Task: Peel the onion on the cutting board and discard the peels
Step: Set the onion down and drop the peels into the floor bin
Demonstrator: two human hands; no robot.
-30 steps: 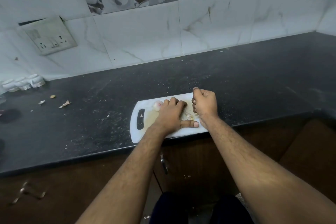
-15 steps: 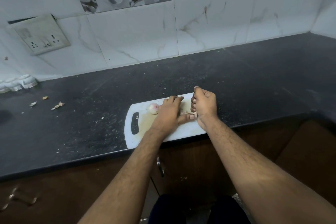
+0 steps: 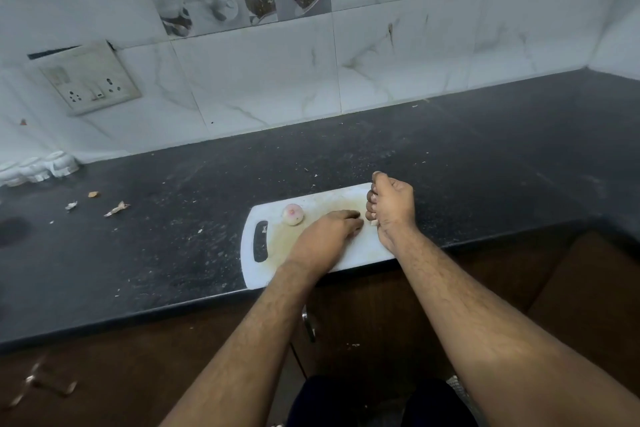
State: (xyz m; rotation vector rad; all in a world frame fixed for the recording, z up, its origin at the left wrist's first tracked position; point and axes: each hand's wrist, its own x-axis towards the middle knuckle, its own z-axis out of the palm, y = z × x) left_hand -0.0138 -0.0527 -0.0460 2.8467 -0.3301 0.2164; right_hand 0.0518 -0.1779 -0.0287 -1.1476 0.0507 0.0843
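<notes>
A small peeled onion, pale with a pink top, sits on the left part of the white cutting board, clear of both hands. My left hand lies palm down on the board with its fingertips against my right hand. My right hand stands on its edge at the board's right end, curled into a fist. A pale bit of onion peel shows at the bottom of that fist. What else is inside the fist is hidden.
The board lies at the front edge of a dark counter. Loose peel scraps lie far left, near small white containers. A wall socket sits above them. A cabinet handle is below the board.
My left hand has slid right across the board to my right hand and tucked its thumb in. The peels that lay between the hands no longer show on the board.
</notes>
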